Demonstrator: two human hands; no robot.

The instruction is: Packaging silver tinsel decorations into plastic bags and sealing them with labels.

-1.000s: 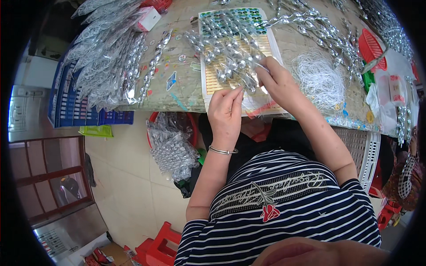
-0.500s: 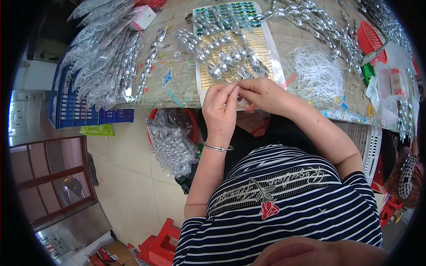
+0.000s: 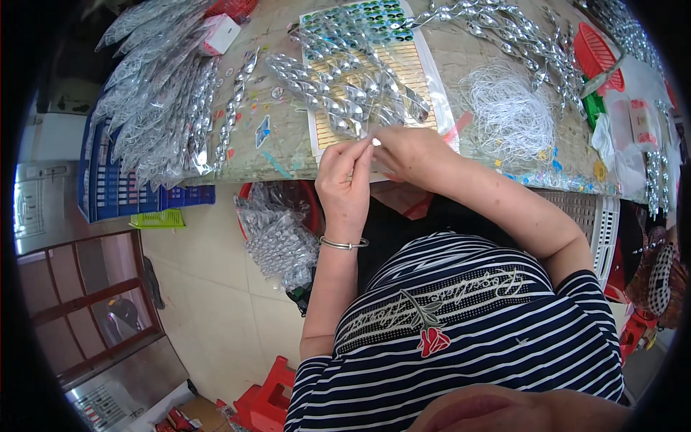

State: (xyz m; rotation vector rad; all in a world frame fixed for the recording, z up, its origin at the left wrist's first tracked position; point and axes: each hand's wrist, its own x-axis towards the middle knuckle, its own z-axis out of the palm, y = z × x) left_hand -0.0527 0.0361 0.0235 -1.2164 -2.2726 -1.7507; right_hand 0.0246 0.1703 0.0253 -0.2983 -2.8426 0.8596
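Observation:
My left hand [image 3: 344,178] and my right hand [image 3: 410,157] meet at the table's front edge, both closed with fingertips together. A small white bit [image 3: 376,142] shows where the fingertips meet; what exactly each hand grips is too small and partly hidden. Just beyond them lie shiny silver twisted spirals [image 3: 360,97], seemingly in clear plastic, their near ends reaching the fingertips. Under the spirals is a sheet with thin tan strips [image 3: 327,133], and behind it a sheet of green and blue round stickers [image 3: 392,14].
Bagged silver spirals [image 3: 155,93] pile up at left over a blue crate [image 3: 101,169]. To the right lie tangled white string [image 3: 507,108], more spirals [image 3: 504,32] and a red basket [image 3: 596,57]. Below the table, bagged spirals [image 3: 281,245] fill a red tub; a red stool [image 3: 270,396] stands lower down.
Both hands have shifted slightly left, staying together, and the white bit now shows at the fingertips. The spirals beyond them lie a little differently. The whole view has also shifted slightly.

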